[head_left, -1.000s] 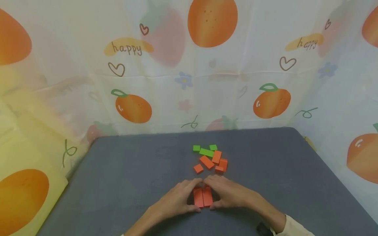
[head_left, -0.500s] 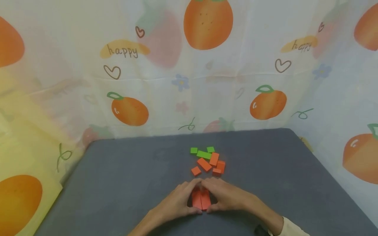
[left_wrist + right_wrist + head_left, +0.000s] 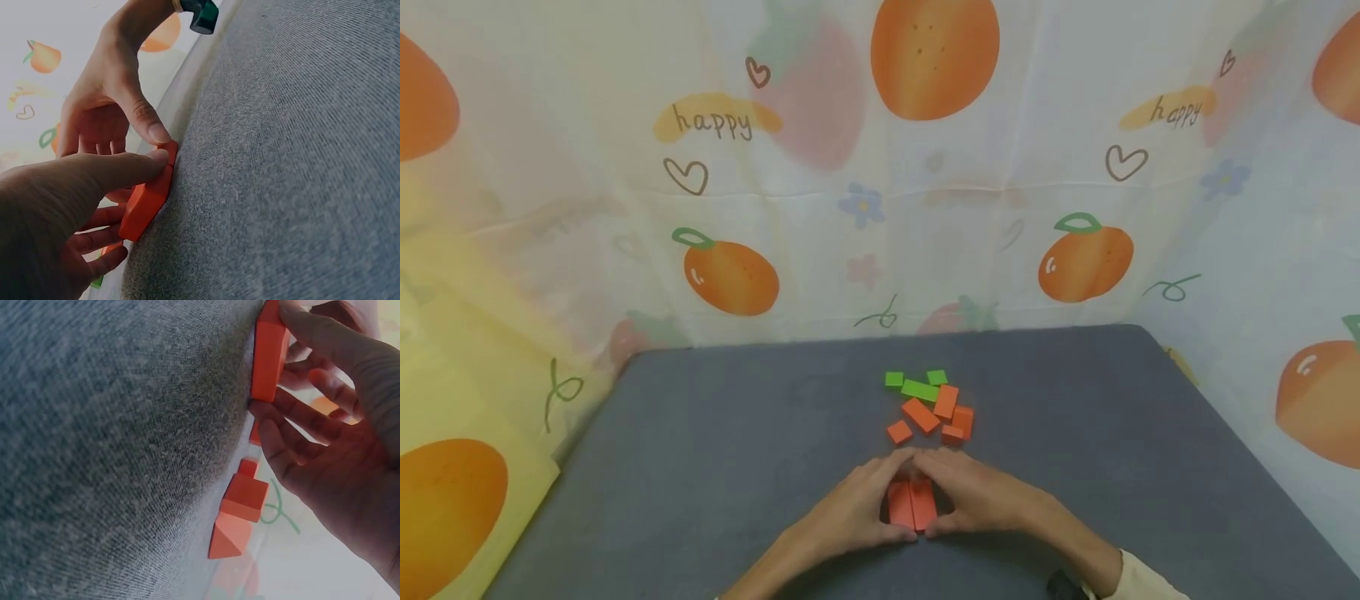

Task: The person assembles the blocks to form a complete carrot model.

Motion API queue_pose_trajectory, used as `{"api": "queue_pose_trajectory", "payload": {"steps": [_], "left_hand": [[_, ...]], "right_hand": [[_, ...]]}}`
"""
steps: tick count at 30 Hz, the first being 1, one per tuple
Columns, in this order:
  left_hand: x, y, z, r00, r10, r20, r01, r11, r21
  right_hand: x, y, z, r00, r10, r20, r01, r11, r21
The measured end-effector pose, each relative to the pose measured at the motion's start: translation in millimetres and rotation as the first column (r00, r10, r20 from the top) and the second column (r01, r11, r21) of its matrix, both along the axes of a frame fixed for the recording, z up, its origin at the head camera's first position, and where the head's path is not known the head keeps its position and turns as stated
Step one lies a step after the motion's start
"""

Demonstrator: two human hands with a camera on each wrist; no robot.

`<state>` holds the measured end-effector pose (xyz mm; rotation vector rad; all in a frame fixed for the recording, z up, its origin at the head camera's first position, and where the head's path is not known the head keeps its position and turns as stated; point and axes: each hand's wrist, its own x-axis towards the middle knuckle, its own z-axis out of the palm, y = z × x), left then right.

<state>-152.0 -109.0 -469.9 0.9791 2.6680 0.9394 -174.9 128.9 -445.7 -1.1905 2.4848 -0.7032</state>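
Two orange-red rectangular blocks stand side by side on the grey cloth in the head view, their long sides meeting along a thin seam. My left hand (image 3: 848,510) pinches the left block (image 3: 899,505) lengthwise, thumb at the near end and fingers at the far end. From the other side, my right hand (image 3: 981,497) grips the right block (image 3: 924,505) the same way. The fingertips of both hands meet at the far ends, which they partly cover. In the left wrist view, the left thumb (image 3: 134,169) presses on a block end close to the right thumb (image 3: 149,122).
Beyond the hands lie several loose orange blocks, among them an oblong one (image 3: 921,415) and a small one (image 3: 899,432). Green blocks, including a long one (image 3: 921,390), sit behind them. The grey table (image 3: 722,433) meets a fruit-print curtain (image 3: 820,250) at the back.
The thumbs have drawn closer together, and the narrow gap between the two held blocks has shrunk to a thin seam. The head view has shifted slightly; the loose blocks lie as before.
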Motion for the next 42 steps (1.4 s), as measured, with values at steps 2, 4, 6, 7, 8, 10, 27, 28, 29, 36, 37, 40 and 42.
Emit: {"api": "queue_pose_trajectory", "payload": {"steps": [2,4,6,7,8,10,27,28,29,36,37,40,42], "left_hand": [[-0.1,0.9,0.3,1.0,0.006,-0.003,-0.006,1.0,0.003],[0.2,1.5,0.7,1.0,0.006,-0.007,-0.006,1.0,0.007],[0.7,1.5,0.8,1.0,0.006,-0.01,-0.006,1.0,0.014],[0.9,1.3,0.7,1.0,0.006,-0.012,-0.006,1.0,0.017],[1.1,1.1,0.8,1.0,0.007,-0.015,-0.006,1.0,0.017],[1.2,0.6,0.7,1.0,0.007,-0.018,-0.007,1.0,0.018],[4.5,-2.0,0.0,0.999,-0.02,-0.026,0.021,0.999,0.041],[5.3,-2.9,0.6,1.0,-0.018,-0.024,0.019,0.999,0.046],[6.0,-4.3,1.2,0.999,-0.017,-0.028,0.018,0.999,0.044],[10.0,-21.2,7.1,0.987,-0.14,-0.084,0.133,0.988,-0.082],[10.0,-23.5,7.5,0.98,-0.176,-0.094,0.166,0.98,-0.107],[10.3,-29.7,6.9,0.949,-0.287,-0.134,0.263,0.95,-0.168],[9.8,-32.2,6.0,0.924,-0.349,-0.153,0.317,0.927,-0.201]], "right_hand": [[0.1,-1.2,0.6,1.0,0.003,0.007,-0.003,1.0,-0.006],[0.3,-2.3,0.9,1.0,0.003,0.01,-0.002,1.0,-0.014],[0.4,-3.2,0.9,1.0,-0.001,0.011,0.001,1.0,-0.018],[0.5,-3.4,0.9,1.0,-0.003,0.011,0.003,1.0,-0.021],[0.6,-3.6,0.9,1.0,-0.004,0.01,0.004,1.0,-0.023],[0.8,-3.9,0.9,1.0,-0.006,0.011,0.006,1.0,-0.026],[0.7,1.8,1.0,1.0,-0.023,0.011,0.023,1.0,0.004],[0.3,3.0,2.3,1.0,-0.025,0.005,0.025,1.0,0.004],[-0.5,4.2,3.8,1.0,-0.025,-0.004,0.025,1.0,-0.001],[-13.8,19.2,25.3,0.992,-0.079,-0.099,0.077,0.997,-0.029],[-17.0,21.7,29.0,0.989,-0.096,-0.114,0.093,0.995,-0.03],[-28.8,28.1,37.7,0.973,-0.153,-0.17,0.15,0.988,-0.036],[-38.6,30.6,40.1,0.957,-0.185,-0.224,0.18,0.983,-0.043]]}}
